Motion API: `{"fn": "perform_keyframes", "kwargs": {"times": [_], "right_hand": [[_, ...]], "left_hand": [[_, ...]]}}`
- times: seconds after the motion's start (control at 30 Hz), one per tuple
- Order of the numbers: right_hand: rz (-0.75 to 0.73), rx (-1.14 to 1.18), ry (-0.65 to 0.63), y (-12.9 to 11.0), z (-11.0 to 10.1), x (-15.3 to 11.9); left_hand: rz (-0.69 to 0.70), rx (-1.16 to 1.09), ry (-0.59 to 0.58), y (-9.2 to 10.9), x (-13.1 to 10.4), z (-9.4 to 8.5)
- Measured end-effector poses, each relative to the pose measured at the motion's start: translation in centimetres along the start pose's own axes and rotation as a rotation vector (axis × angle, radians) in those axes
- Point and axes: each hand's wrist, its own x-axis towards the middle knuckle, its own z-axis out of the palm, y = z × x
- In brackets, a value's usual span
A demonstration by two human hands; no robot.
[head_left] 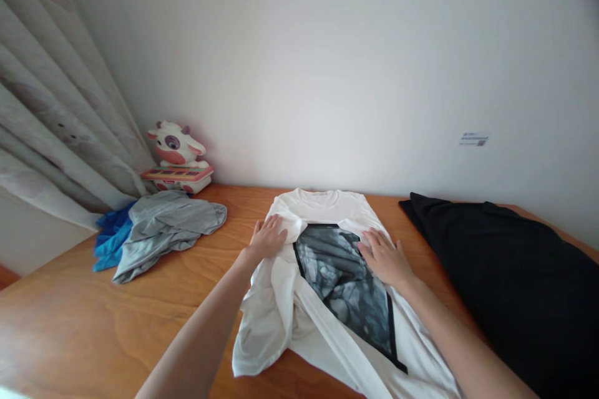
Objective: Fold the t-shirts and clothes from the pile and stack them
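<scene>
A white shirt [322, 199] with a dark grey, black-edged print lies spread on the wooden table, its collar toward the wall. Its sleeves are folded inward over the front, and the lower part is rumpled. My left hand [269, 237] rests flat on the shirt's left side near the shoulder, fingers spread. On the other side, my right hand [384, 255] lies open across the shirt's right side and the edge of the print. Neither hand grips the cloth. The near end of the shirt runs out of the frame at the bottom.
Crumpled grey cloth [163, 224] and blue cloth [112, 240] lie at the left, before a cow-shaped toy keyboard [180, 159]. Black cloth [505, 262] covers the right side of the wooden table [121, 330]. A curtain [56, 87] hangs at the left, and a wall stands behind.
</scene>
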Motion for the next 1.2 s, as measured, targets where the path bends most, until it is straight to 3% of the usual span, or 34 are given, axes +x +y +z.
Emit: {"fn": "perform_keyframes", "kwargs": {"times": [0.13,0.27,0.37,0.5,0.6,0.7,0.83,1.0,1.2], "right_hand": [[-0.07,0.028,0.024,0.5,-2.1,1.9],[-0.045,0.062,0.078,0.0,-2.8,4.7],[-0.082,0.067,0.085,-0.1,-1.6,5.4],[-0.096,0.046,0.036,0.6,0.8,3.6],[-0.044,-0.011,-0.008,1.2,1.4,1.6],[-0.031,0.012,-0.077,1.4,0.5,0.6],[-0.11,0.091,-0.061,0.8,-1.4,1.4],[-0.195,0.106,-0.053,-0.1,-1.4,3.3],[-0.125,0.097,-0.037,-0.8,-0.9,4.0]], "left_hand": [[0.021,0.022,-0.047,0.1,3.0,-0.9],[0.081,0.048,0.0,2.2,4.4,0.0],[0.115,0.083,0.017,3.4,3.1,1.5],[0.063,0.114,0.044,3.3,-0.1,2.6],[0.079,0.05,0.004,2.8,-1.9,1.9],[0.1,-0.119,-0.037,2.5,-2.5,0.9],[0.066,-0.344,-0.011,2.1,-0.7,0.0],[-0.002,-0.333,-0.02,1.4,2.4,-0.7],[0.123,-0.308,-0.119,1.2,2.5,-1.9]]}}
